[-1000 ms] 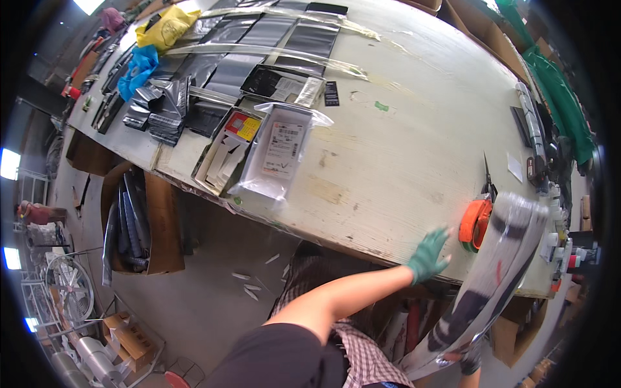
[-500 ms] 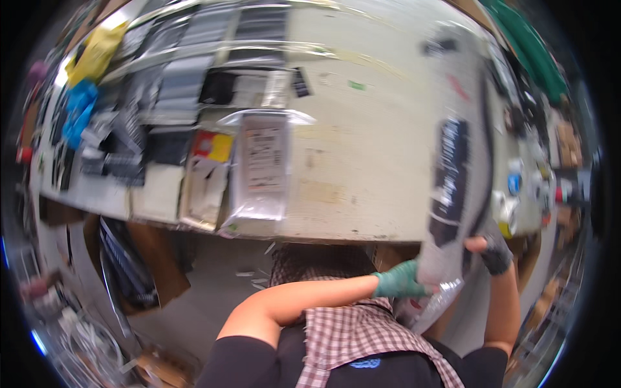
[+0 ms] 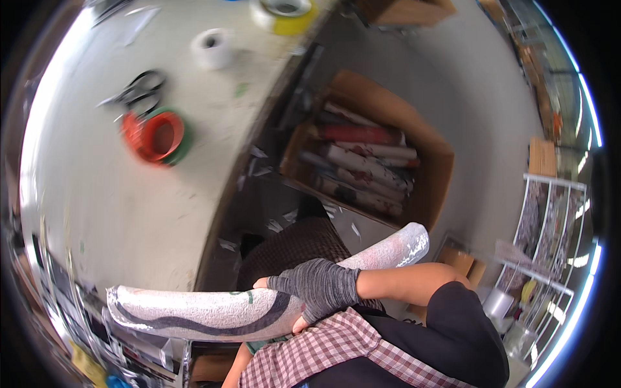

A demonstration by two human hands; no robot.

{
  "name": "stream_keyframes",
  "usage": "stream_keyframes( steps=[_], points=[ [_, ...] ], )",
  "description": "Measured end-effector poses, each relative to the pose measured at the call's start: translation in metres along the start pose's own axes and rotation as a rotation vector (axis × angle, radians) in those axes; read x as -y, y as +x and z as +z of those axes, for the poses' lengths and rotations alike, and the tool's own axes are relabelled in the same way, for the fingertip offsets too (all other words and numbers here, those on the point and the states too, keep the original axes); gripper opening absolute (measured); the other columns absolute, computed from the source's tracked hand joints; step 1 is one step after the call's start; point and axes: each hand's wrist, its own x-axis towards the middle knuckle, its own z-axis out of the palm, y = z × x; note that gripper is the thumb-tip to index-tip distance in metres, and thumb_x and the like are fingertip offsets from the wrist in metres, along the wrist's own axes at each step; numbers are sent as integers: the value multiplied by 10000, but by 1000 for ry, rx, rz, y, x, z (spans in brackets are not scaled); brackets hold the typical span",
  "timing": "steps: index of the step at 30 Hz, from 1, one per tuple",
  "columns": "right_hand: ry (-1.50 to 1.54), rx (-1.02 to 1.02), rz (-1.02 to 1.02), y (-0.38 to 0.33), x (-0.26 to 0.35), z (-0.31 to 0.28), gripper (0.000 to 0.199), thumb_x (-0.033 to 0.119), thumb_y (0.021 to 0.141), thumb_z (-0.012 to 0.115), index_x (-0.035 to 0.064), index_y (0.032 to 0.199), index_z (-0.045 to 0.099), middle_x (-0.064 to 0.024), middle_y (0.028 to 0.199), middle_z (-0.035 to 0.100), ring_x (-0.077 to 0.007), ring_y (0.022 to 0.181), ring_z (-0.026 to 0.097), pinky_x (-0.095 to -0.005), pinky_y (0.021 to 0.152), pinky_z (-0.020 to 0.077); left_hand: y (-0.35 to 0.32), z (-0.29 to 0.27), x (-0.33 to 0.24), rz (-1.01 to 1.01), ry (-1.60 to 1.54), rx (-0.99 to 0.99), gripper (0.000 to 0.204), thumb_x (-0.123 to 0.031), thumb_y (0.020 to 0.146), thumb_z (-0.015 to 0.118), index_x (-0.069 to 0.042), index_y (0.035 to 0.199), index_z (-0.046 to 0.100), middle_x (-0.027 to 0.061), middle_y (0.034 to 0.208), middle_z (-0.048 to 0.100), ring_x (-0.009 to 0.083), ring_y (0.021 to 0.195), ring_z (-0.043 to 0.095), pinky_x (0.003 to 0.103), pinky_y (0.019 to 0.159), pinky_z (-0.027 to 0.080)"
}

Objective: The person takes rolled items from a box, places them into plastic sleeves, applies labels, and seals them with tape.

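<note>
A long rolled mat [image 3: 187,313], pale and speckled with a wavy dark band, lies across my body in clear plastic wrap. My right hand [image 3: 317,289], in a dark grey fingerless glove, is wrapped over the middle of the roll with bare fingertips showing. Beneath the roll, my left hand [image 3: 262,344] supports it from the near side; only a bit of its green glove shows and its fingers are hidden. The roll's left end reaches over the table's near edge, and its shiny right end sticks out past my right wrist.
On the pale table [image 3: 174,220] are black-handled scissors [image 3: 142,90], red and green tape rolls [image 3: 158,139], a white roll [image 3: 212,48] and a yellow-and-white tape roll [image 3: 283,13]. A cardboard box [image 3: 440,174] of several rolled mats stands on the floor. White racks [image 3: 543,226] stand right.
My view has swung right, from the table's packages to the box of rolls. The mat, earlier upright on the table's right side, now lies crosswise; my right hand has shifted onto its middle.
</note>
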Motion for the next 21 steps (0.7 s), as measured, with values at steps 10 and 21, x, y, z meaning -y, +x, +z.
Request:
stream_keyframes(
  steps=[10,21],
  points=[
    [131,-463,-79,-156,-127,-50,694,349,674,783,134,1262,484,-148,1039,604,-327,952,600,-412,810,498,145,105,15,-266,363,242,517,-314,856,634,-54,1281,495,151,1242,545,298,1173,501,382,1012,377],
    [-683,-1101,498,-227,-437,-163,526,122,698,650,-4,1183,492,-228,1116,561,-392,1030,536,-416,924,430,147,-29,-91,149,1660,-992,548,-321,878,575,-43,1320,408,154,1360,409,309,1251,403,441,1038,339]
  ],
)
